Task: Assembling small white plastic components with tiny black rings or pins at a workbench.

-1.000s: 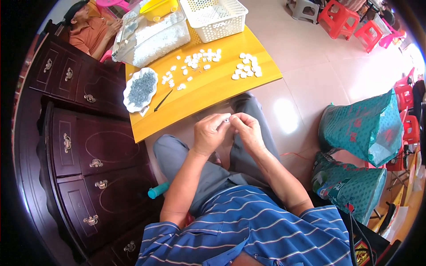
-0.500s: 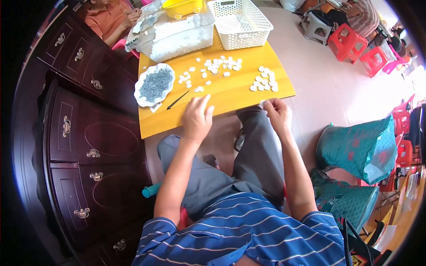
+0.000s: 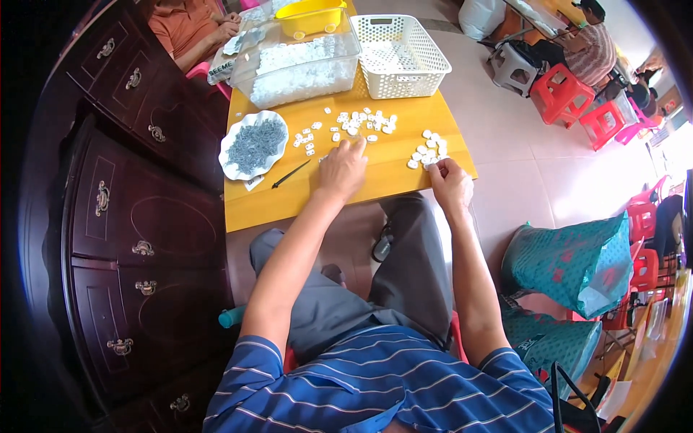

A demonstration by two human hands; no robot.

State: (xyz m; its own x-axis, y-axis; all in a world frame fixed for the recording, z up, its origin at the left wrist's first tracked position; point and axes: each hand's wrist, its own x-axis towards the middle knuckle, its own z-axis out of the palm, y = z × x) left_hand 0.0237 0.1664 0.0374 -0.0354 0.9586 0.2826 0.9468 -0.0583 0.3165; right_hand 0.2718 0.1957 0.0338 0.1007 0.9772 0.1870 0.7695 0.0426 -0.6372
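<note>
My left hand (image 3: 343, 169) lies on the yellow table (image 3: 317, 200), fingers stretched forward, tips touching the scattered small white pieces (image 3: 359, 124). My right hand (image 3: 449, 182) rests at the table's right edge, fingers curled down onto a small pile of white pieces (image 3: 427, 153); whether it holds one is hidden. A white scalloped plate of grey small parts (image 3: 253, 144) sits left of my left hand. A thin black tool (image 3: 291, 174) lies between the plate and that hand.
At the table's far side stand a clear bin of white parts (image 3: 303, 61), a yellow tub (image 3: 312, 16) and a white lattice basket (image 3: 401, 54). Dark wooden drawers (image 3: 130, 216) are at left. Another person in orange (image 3: 191, 25) sits beyond. Red stools (image 3: 563, 94) and teal bags (image 3: 570, 263) are at right.
Both hands were together over my lap a second ago. They have separated and moved forward onto the table, the left to the scattered pieces, the right to the small pile.
</note>
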